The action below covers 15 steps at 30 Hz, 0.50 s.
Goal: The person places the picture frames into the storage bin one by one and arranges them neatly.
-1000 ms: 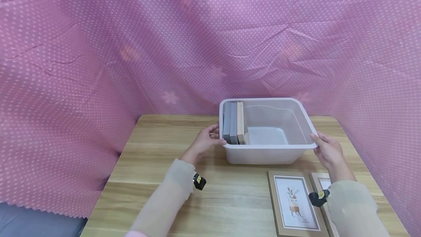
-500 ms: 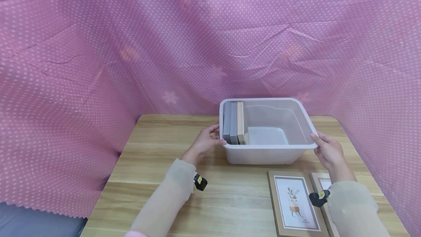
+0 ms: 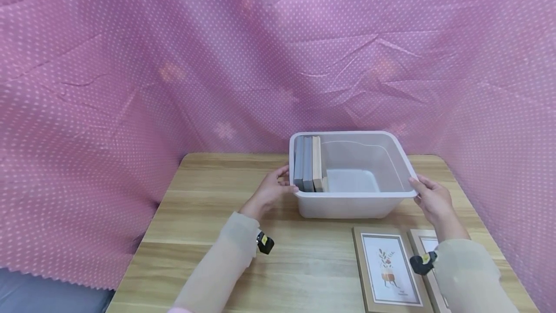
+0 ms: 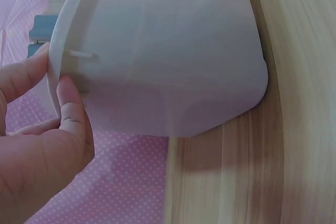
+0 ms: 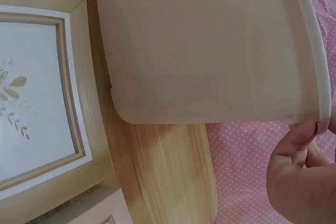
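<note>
A white plastic bin point(image 3: 343, 206) stands on the wooden table toward its back edge. Several thin frames, two grey point(image 3: 308, 163) and a light wood one point(image 3: 317, 163), stand on edge against its left inner wall. My left hand point(image 3: 268, 191) pinches the rim at the bin's left front corner; the left wrist view shows the thumb point(image 4: 26, 77) over the rim and fingers below it. At the right front corner my right hand point(image 3: 436, 202) pinches the rim the same way. In the right wrist view, the curled fingers point(image 5: 296, 142) sit under the rim.
A picture frame point(image 3: 364, 272) with a plant print lies face up in front of the bin. Beside it a second frame point(image 3: 427, 255) is partly hidden by the right forearm. Pink dotted cloth point(image 3: 243, 62) hangs behind and beside the table point(image 3: 208, 197).
Both hands keep their hold on the rim and the bin stays in place. Only a slight shift of the head view shows.
</note>
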Available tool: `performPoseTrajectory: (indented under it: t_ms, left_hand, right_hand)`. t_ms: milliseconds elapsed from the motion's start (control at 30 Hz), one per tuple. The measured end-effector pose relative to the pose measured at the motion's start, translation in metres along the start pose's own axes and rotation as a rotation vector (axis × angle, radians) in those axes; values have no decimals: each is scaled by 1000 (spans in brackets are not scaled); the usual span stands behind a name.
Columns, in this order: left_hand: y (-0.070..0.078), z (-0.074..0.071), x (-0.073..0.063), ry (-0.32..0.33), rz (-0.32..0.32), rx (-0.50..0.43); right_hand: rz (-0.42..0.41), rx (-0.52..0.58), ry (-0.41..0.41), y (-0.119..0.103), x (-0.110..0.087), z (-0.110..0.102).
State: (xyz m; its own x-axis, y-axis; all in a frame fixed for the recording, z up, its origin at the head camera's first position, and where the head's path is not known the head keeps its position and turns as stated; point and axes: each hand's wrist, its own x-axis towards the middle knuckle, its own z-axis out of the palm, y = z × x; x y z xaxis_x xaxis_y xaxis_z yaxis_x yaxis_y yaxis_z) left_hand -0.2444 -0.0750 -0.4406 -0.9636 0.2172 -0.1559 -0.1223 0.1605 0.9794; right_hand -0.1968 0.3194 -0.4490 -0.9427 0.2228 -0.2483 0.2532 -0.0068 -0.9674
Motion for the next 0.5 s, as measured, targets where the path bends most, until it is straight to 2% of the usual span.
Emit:
performPoseTrajectory:
  t_ms: [133,233,367,500]
  left_hand:
    - [-1,1,0,1,-1,-1]
    - [-2,1,0,4,-5,-5]
    - [-4,1,0,-3,5,-23]
    - [-3,1,-1,-14,16,-53]
  right_hand:
    - [-39,-169,10,0,0,-1]
    - [-97,-244,13,0,-2,-4]
    - [-169,-242,-29,-2,-5,-11]
    - [-201,-256,-89,-4,-7,-20]
